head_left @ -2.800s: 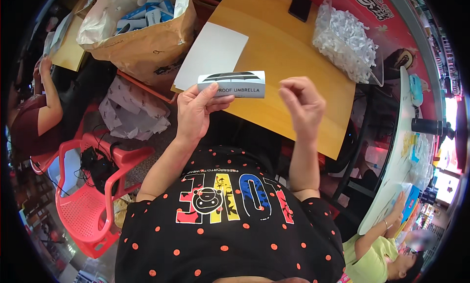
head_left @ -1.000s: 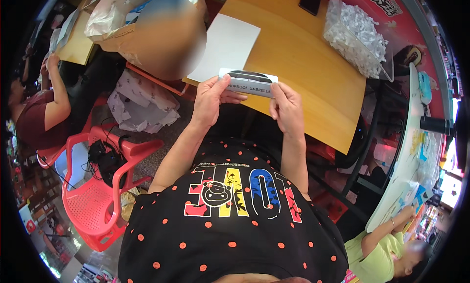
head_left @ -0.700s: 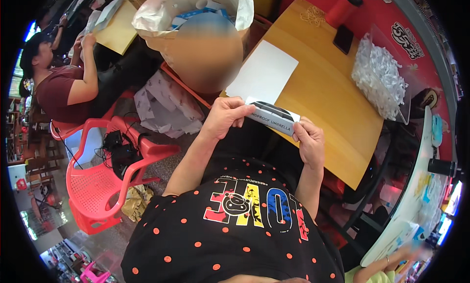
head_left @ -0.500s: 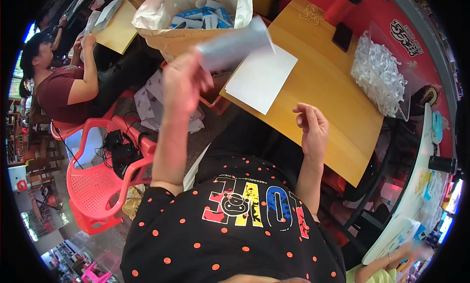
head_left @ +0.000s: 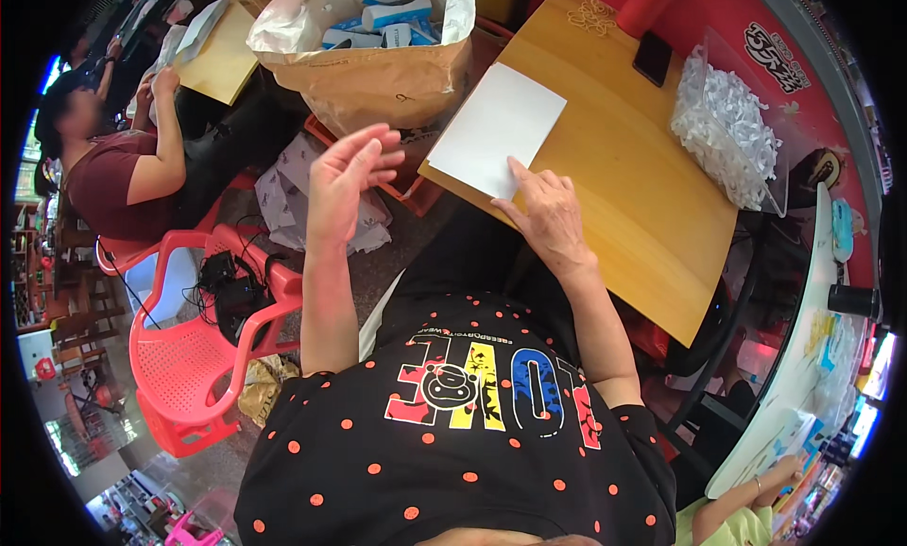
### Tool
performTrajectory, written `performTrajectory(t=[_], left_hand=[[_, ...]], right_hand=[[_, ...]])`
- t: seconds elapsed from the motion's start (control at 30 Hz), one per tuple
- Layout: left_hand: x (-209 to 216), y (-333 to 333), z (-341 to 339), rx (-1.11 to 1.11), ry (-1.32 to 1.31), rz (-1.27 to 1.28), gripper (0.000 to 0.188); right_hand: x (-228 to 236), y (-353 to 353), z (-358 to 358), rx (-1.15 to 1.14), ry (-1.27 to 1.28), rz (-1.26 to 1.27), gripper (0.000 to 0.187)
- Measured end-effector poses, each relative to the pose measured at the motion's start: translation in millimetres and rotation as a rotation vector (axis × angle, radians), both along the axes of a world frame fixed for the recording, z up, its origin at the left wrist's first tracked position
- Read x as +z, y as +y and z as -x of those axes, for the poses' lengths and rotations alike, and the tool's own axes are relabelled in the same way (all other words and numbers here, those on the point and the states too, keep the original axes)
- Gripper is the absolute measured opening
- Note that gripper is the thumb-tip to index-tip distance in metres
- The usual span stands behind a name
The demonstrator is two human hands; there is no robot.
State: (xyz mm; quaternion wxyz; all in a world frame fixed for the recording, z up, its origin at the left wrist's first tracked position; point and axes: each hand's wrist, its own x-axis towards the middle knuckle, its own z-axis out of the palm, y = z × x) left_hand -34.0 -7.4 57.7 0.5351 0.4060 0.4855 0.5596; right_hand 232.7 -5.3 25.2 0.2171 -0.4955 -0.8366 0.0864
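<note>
A white sheet or thin stack of paper (head_left: 499,121) lies at the left edge of the wooden table. Resting on its near corner, my right hand (head_left: 551,211) has the index finger stretched over the paper and the thumb apart by the table edge. My left hand (head_left: 351,179) is in the air left of the table, fingers apart, holding nothing. Beyond it stands a large brown paper bag (head_left: 378,78) with a white lining. Several blue-and-white rolled papers (head_left: 397,14) lie inside the bag.
On the table (head_left: 633,196) are a clear bin of white folded pieces (head_left: 727,135), a black phone (head_left: 652,58), a red cylinder (head_left: 650,6) and rubber bands (head_left: 590,17). A red chair (head_left: 189,357) stands left. One person (head_left: 123,168) sits at left; another's arm (head_left: 746,499) shows lower right.
The rolled paper that was by my left hand has left it, and that hand is now lower. My right hand has moved left onto the white paper.
</note>
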Motion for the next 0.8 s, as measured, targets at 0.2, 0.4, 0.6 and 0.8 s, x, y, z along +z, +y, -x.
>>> performTrajectory(t=[0.2,0.4,0.6,0.8], left_hand=[[-35.3,-16.2,-3.5,-0.102,-0.103,0.161,0.027],[-55.7,-7.7,-14.5,-0.032,0.019,0.142,0.029],[-69.2,0.1,-34.6,0.005,-0.039,0.172,0.031],[-70.3,2.3,-34.3,-0.012,0.006,0.186,0.032]], right_hand=[[-12.9,3.1,1.7,0.113,0.011,-0.185,0.015],[-23.5,4.5,9.3,0.129,0.114,-0.389,0.007],[-28.6,2.7,9.5,0.156,0.137,-0.42,0.011],[-24.0,-6.4,8.8,0.125,0.144,-0.242,0.033]])
